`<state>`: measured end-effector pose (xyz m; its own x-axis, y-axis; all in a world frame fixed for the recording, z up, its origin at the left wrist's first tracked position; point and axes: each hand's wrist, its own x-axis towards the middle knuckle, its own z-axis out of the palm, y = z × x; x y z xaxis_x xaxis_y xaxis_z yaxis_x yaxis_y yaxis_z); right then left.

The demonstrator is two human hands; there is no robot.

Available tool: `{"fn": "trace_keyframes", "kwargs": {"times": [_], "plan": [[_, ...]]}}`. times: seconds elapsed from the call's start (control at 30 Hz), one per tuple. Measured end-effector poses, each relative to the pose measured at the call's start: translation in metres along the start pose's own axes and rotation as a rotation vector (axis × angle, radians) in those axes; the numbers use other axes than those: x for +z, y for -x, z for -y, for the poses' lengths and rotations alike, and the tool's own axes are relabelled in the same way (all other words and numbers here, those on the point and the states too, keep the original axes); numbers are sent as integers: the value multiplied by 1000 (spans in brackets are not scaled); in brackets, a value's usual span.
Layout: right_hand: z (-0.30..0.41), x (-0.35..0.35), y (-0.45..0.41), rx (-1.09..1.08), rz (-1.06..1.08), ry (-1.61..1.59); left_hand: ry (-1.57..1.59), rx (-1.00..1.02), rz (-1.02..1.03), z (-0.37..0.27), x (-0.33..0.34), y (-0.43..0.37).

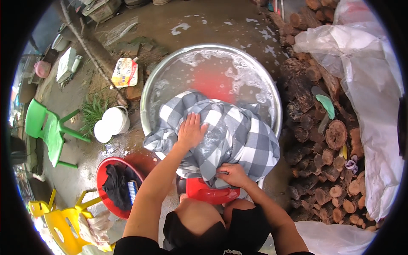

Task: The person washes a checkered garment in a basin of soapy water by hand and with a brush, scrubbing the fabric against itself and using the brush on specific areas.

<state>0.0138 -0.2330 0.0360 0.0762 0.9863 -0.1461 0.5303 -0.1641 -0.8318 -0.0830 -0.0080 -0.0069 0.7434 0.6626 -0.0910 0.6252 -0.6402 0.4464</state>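
Observation:
A wet grey-and-white checked cloth (223,127) lies bunched over the near half of a large round metal basin (276,95). Sudsy water fills the far half of the basin, with something red showing under the surface. My left hand (192,130) rests flat on the cloth's left part, fingers extended. Near the basin's front edge my right hand (232,174) grips a fold of the cloth between thumb and fingers. Below the cloth, between my knees, a red plastic washboard or similar red plastic piece (210,193) is partly visible; its upper part is hidden.
At the left stand a red tub (99,178) with dark clothes and a brush (132,191), a white bucket (122,119), a green chair (52,134) and a yellow chair (63,226). A detergent pouch (125,72) lies beyond the bucket. Stacked logs (336,134) and plastic sheeting (366,79) line the right.

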Motion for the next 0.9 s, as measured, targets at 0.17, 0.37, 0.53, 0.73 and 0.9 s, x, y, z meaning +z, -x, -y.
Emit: {"fn": "trace_keyframes", "kwargs": {"times": [0.17,0.37,0.53,0.73,0.9], "plan": [[3,-7,-5,32,-14,-39,-24,108,-198,-13,-18,107],[-1,-6,-9,116,-4,-55,391,181,-50,-62,-34,112],[-11,-5,-10,155,-17,-72,-3,-56,-124,-58,-11,93],[-9,2,-9,244,15,-150,2,-356,-233,26,-79,190],[-7,2,-11,273,1,-199,-252,-1217,-412,141,-34,319]]}}
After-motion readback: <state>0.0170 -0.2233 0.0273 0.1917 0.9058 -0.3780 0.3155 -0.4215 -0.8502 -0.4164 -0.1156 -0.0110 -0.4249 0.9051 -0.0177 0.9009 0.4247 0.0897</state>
